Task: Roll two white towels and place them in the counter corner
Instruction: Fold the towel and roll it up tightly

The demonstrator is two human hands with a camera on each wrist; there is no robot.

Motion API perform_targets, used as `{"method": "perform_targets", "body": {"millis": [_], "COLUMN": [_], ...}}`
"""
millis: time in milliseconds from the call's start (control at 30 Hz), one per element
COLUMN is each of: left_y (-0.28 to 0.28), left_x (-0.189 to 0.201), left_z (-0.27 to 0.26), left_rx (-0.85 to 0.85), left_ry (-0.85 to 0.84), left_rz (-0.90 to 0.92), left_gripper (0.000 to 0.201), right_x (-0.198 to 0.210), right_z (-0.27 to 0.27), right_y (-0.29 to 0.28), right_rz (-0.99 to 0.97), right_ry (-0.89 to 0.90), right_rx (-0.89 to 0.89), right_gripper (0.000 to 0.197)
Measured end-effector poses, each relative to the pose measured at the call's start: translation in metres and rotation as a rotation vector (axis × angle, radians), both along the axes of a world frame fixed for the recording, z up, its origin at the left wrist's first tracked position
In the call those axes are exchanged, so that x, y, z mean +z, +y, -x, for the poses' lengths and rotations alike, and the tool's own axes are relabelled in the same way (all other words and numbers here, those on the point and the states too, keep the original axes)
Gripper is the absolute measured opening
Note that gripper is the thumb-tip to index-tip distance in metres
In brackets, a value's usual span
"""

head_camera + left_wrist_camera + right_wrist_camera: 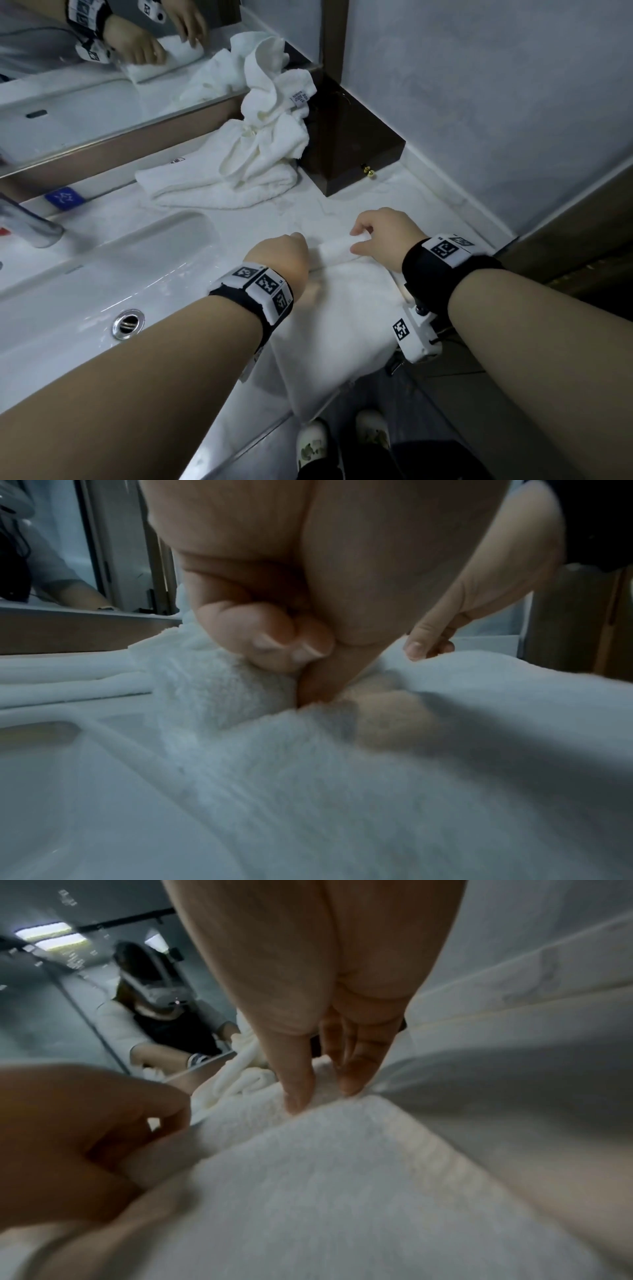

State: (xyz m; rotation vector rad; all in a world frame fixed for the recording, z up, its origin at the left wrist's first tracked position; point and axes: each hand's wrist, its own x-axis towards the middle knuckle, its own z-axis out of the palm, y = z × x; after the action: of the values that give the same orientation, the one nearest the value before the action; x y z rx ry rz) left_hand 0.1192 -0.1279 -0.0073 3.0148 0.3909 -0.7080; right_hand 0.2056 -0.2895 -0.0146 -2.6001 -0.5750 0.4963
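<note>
A white towel (346, 308) lies flat on the counter by the front edge, with its far end wound into a thin roll (337, 249). My left hand (284, 255) curls over the roll's left end, thumb dug into the fold (308, 666). My right hand (375, 236) grips the right end, fingers over the top and thumb on the near side (318, 1091). The flat part of the towel (342, 1191) stretches back under both wrists. A second white towel (246, 164) lies crumpled at the back, against the mirror and a dark box.
A dark wooden box (349, 150) fills the counter corner at the back right. The sink basin (85, 274) with its drain (128, 323) and a faucet (30, 224) lie to the left. The mirror (68, 102) runs along the back. The counter edge (246, 442) drops off near my feet.
</note>
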Motion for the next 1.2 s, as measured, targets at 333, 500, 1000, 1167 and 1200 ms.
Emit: {"method": "perform_targets", "body": {"millis": [333,500,1000,1167,1200], "left_y": [0.007,0.029,0.029,0.029,0.029], "left_x": [0.002,0.005,-0.015,-0.019,-0.020], "left_z": [0.016,0.009,0.006,0.004,0.003], "left_rx": [-0.025,-0.035,-0.093,-0.119,-0.110], "left_ry": [0.055,-0.009,-0.181,-0.284,-0.290], "left_rz": [0.111,0.207,0.119,0.093,0.099], "left_gripper": [0.016,0.015,0.026,0.031,0.034], "right_x": [0.008,-0.002,-0.011,-0.009,-0.008], "right_z": [0.008,0.009,-0.016,-0.033,-0.036], "right_y": [0.016,0.010,0.010,0.025,0.029], "right_rz": [0.333,0.297,0.170,0.322,0.362], "right_ry": [-0.102,-0.154,-0.144,-0.132,-0.157], "right_rx": [0.285,0.327,0.264,0.364,0.381], "right_gripper": [0.016,0.011,0.026,0.042,0.024]}}
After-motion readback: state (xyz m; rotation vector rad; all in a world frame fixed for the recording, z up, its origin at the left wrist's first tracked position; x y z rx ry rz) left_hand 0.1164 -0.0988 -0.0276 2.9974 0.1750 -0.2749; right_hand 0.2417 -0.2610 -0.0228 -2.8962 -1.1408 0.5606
